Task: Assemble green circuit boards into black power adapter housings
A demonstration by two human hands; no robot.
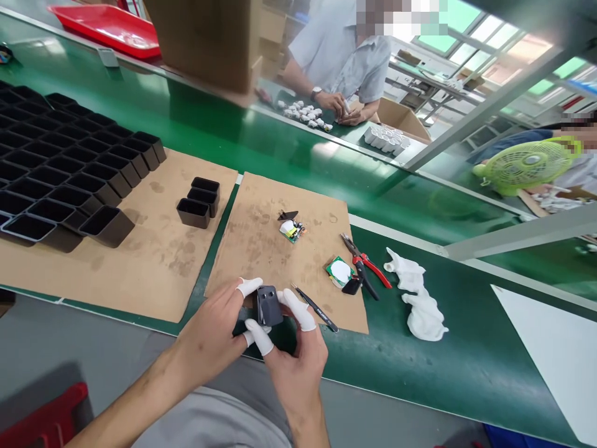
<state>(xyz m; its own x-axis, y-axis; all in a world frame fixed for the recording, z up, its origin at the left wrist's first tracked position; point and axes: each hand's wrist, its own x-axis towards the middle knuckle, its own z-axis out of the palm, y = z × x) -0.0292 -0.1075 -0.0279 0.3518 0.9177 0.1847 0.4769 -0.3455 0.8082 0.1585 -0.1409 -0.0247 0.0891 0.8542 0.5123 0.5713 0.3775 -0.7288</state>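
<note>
Both my hands grip one small black plastic housing (269, 305) above the near edge of a cardboard sheet (261, 249). My left hand (212, 339) pinches it from the left with white finger cots on thumb and forefinger. My right hand (296, 354) closes on it from the right and below, also with finger cots. Black tweezers (314, 308) lie just right of my right hand. A small circuit board (291, 229) with a black piece lies further back on the cardboard.
Several open black housings (69, 180) stand in rows at the left, three more (199, 202) apart. Red-handled cutters (366, 264), a second board (340, 274) and white gloves (417, 302) lie on the green belt (466, 348). A person across the belt handles white parts (305, 115). A green fan (525, 165) stands at right.
</note>
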